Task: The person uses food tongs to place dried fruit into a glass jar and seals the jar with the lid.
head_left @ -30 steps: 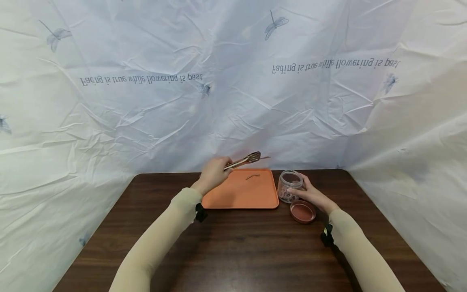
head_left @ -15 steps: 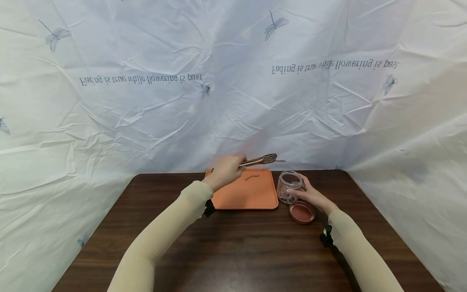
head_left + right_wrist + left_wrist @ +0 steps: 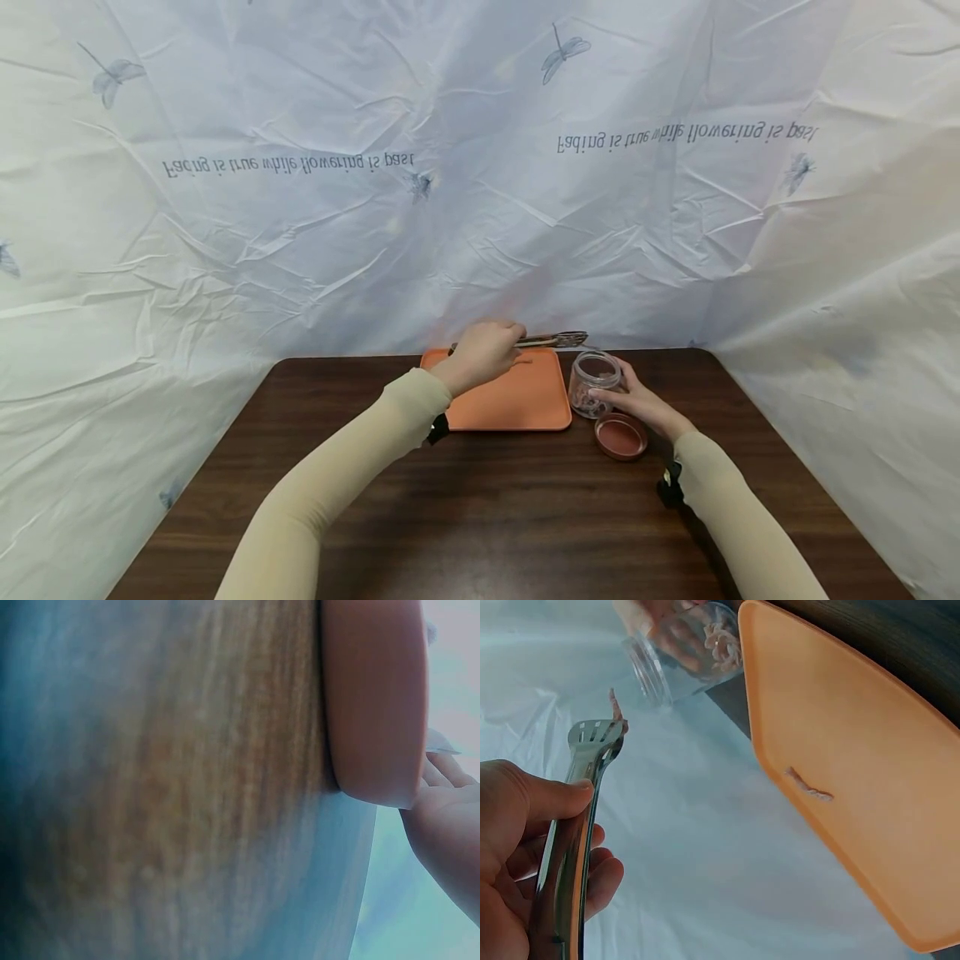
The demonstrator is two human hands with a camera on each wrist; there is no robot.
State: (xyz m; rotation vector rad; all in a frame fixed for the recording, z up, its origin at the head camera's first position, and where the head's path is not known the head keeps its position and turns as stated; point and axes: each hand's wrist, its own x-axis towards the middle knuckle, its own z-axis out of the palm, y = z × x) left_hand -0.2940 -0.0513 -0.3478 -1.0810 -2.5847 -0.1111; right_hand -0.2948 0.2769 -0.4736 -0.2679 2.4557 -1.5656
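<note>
While the left hand (image 3: 483, 356) pinches tongs (image 3: 567, 862), the right hand (image 3: 643, 402) grips the jar (image 3: 584, 385); the tongs hold 1 strip (image 3: 616, 705).

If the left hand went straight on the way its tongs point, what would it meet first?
The left hand holds tongs with a strand at the tip; straight on, that would probably meet the open jar first. Depth is unclear; it may pass just above.

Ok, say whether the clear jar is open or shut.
Open: nothing covers the clear jar, and the reddish lid lies beside it on the table.
</note>
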